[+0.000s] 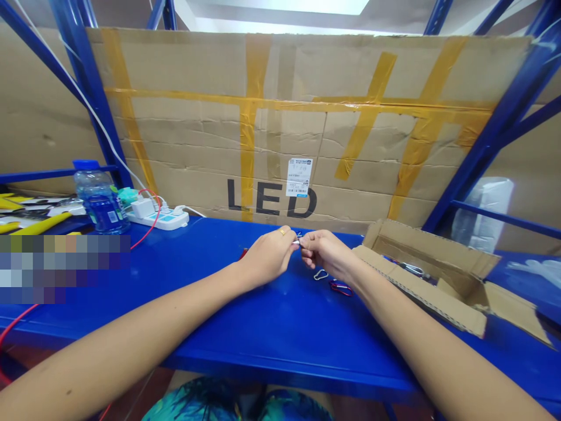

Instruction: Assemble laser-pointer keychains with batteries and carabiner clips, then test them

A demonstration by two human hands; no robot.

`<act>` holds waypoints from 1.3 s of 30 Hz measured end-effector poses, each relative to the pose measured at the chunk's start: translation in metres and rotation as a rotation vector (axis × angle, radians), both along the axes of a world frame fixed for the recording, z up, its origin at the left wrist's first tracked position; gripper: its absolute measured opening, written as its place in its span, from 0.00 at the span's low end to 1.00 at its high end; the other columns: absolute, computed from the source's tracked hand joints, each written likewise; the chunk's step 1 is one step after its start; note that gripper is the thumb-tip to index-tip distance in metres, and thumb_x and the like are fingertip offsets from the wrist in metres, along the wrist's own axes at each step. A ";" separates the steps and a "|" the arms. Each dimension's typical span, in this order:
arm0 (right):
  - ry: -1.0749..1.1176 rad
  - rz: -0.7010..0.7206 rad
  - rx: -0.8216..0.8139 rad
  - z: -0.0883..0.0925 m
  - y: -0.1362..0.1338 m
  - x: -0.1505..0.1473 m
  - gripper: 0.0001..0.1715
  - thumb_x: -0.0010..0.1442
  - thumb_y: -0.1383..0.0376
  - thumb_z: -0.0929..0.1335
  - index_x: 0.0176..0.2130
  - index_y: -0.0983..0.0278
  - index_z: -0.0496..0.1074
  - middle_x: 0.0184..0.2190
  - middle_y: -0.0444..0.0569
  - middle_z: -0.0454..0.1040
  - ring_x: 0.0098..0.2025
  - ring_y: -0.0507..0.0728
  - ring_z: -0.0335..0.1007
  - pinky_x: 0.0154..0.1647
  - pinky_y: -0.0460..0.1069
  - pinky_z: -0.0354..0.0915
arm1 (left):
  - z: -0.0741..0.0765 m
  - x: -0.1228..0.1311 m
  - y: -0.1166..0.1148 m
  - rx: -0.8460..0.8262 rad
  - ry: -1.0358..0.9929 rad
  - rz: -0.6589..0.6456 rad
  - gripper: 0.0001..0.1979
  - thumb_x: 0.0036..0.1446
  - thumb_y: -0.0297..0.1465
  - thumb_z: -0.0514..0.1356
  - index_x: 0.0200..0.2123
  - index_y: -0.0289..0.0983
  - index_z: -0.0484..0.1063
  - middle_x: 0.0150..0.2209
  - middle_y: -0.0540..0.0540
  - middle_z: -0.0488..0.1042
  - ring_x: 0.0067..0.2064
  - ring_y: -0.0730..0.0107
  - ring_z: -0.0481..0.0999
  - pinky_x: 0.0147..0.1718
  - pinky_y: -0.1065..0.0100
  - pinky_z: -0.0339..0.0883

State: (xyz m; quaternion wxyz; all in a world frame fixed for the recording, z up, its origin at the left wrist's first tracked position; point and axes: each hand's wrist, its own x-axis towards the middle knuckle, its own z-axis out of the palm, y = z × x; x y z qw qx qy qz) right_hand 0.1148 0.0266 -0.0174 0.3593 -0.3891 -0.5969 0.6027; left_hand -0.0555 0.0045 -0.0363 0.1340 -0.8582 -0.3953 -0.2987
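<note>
Over the blue table, my left hand (pixel 270 252) and my right hand (pixel 325 251) meet at the fingertips, both closed in a pinch. Between them is a small silvery metal piece (pixel 296 242); fingers cover most of it, so its full shape is hidden. A silver carabiner (pixel 321 274) lies just below my right hand. Near my right wrist is a red carabiner (pixel 340 287). A dark blue bit (pixel 299 234) shows behind the fingertips, and a red bit (pixel 243 252) peeks out behind my left hand.
An open cardboard box (pixel 421 286) with carabiners inside stands at right. A bottle of blue liquid (pixel 101 199) and a white power strip (pixel 164 219) are at back left, with a red cable (pixel 151 225) nearby. A large carton (pixel 197 134) closes off the back.
</note>
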 end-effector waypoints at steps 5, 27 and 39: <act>0.168 0.101 -0.308 0.004 -0.003 0.000 0.04 0.50 0.72 0.65 0.27 0.64 0.64 0.13 0.36 0.51 0.15 0.47 0.48 0.16 0.43 0.48 | 0.000 0.000 0.000 0.160 0.075 -0.017 0.10 0.66 0.25 0.47 0.35 0.35 0.66 0.35 0.42 0.71 0.37 0.64 0.72 0.35 0.64 0.68; -0.552 -0.057 1.083 0.000 0.001 0.010 0.10 0.61 0.71 0.62 0.31 0.63 0.70 0.26 0.47 0.74 0.29 0.54 0.68 0.33 0.49 0.58 | 0.000 -0.010 0.007 0.034 -0.159 -0.097 0.04 0.64 0.29 0.53 0.35 0.37 0.65 0.33 0.46 0.70 0.34 0.68 0.70 0.34 0.66 0.65; -0.394 0.092 0.743 0.008 -0.001 0.013 0.14 0.60 0.63 0.63 0.24 0.62 0.65 0.14 0.40 0.63 0.19 0.50 0.56 0.24 0.46 0.53 | 0.003 -0.008 0.002 0.100 -0.007 -0.169 0.09 0.67 0.28 0.48 0.36 0.35 0.65 0.35 0.43 0.69 0.35 0.67 0.70 0.33 0.66 0.66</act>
